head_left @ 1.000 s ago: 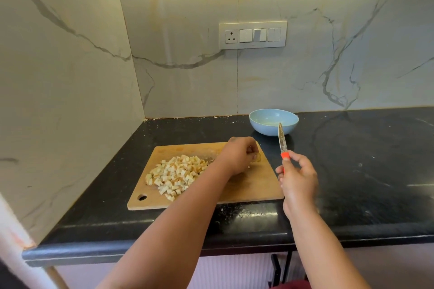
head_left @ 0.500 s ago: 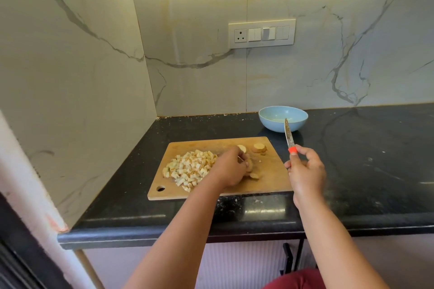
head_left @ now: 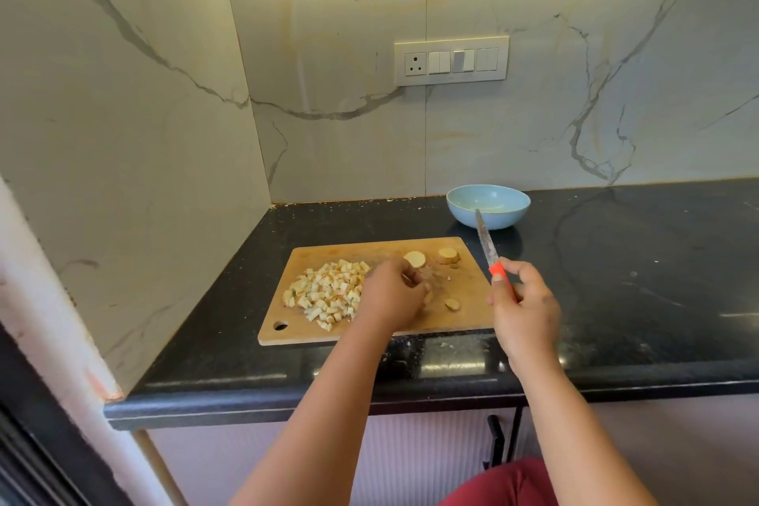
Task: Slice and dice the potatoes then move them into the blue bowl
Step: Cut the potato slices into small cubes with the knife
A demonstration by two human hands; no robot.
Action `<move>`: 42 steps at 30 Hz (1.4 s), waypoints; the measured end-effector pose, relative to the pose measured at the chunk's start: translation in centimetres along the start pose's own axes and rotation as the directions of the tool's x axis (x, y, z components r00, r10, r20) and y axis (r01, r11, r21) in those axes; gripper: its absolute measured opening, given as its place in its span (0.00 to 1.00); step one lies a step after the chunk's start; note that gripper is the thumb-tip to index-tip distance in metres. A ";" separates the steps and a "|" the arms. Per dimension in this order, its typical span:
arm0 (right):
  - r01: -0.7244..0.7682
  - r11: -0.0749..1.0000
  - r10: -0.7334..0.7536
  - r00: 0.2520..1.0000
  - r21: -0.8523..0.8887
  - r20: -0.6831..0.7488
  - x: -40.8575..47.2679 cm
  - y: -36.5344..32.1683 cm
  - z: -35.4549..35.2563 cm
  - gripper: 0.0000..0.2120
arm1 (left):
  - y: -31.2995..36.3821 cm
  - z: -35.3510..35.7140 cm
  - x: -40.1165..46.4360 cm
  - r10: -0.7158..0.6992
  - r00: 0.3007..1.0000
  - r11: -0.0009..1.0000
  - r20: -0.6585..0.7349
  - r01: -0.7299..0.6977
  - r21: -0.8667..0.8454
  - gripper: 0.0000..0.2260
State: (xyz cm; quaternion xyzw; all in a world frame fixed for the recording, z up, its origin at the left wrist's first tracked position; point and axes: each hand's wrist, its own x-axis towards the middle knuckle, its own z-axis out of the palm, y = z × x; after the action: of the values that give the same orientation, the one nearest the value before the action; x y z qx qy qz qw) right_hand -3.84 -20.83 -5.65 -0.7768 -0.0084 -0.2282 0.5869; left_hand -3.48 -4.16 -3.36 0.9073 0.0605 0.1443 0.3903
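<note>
Right hand: the right hand point(head_left: 523, 310) wraps its fingers round the orange handle of the knife point(head_left: 491, 255), blade raised and pointing away toward the bowl, just off the cutting board's right edge.
Left hand: the left hand point(head_left: 390, 294) rests on the middle of the cutting board point(head_left: 464, 320), fingers curled over something small (what it grips is hidden).
Diced potato: a heap of diced potato point(head_left: 324, 292) covers the board's left half, touching the left hand.
Slices left: a potato slice point(head_left: 415, 259) and a potato end piece point(head_left: 448, 255) lie by the board's far edge; a small potato piece point(head_left: 452, 304) lies nearer.
Blue bowl: the blue bowl point(head_left: 488, 206) stands beyond the board's far right corner, near the counter's back wall, with no potato visible inside.
Progress: dicing looks mostly done; the last slices and the whole transfer remain.
</note>
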 end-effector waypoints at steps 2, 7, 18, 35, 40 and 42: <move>0.086 0.977 -0.067 0.993 -0.194 0.101 -1.7 0.0 -1.1 0.06 | -0.5 0.1 -0.8 0.062 0.997 0.995 -0.038 -0.059 0.078 0.03; 0.183 0.936 -0.120 0.969 -0.301 0.217 -4.6 -0.9 -2.4 0.07 | -0.9 0.5 -1.4 0.092 0.993 0.995 -0.076 -0.089 0.046 0.05; 0.143 0.893 -0.042 0.971 -0.427 0.235 -4.2 -1.2 -2.5 0.07 | -1.8 0.2 -2.5 0.148 0.977 0.989 -0.151 -0.144 0.036 0.01; 0.210 0.873 -0.102 0.961 -0.441 0.256 -5.9 -3.2 -1.3 0.09 | -3.1 1.4 -1.8 0.270 0.958 0.955 -0.100 -0.253 0.156 0.07; 0.226 0.851 -0.083 0.949 -0.474 0.304 -6.1 -4.1 -1.2 0.09 | -3.1 1.4 -2.2 0.325 0.941 0.939 -0.090 -0.310 0.151 0.05; 0.223 0.846 -0.062 0.943 -0.485 0.326 -6.1 -4.4 -1.1 0.08 | -3.1 1.2 -2.1 0.313 0.945 0.946 -0.092 -0.301 0.124 0.04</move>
State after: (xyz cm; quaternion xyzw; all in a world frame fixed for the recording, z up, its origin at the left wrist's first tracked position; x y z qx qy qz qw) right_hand -10.89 -18.88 -3.60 -0.9277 -0.0937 -0.1459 0.3306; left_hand -5.14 -3.33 -6.79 0.9161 -0.0522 0.2499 0.3092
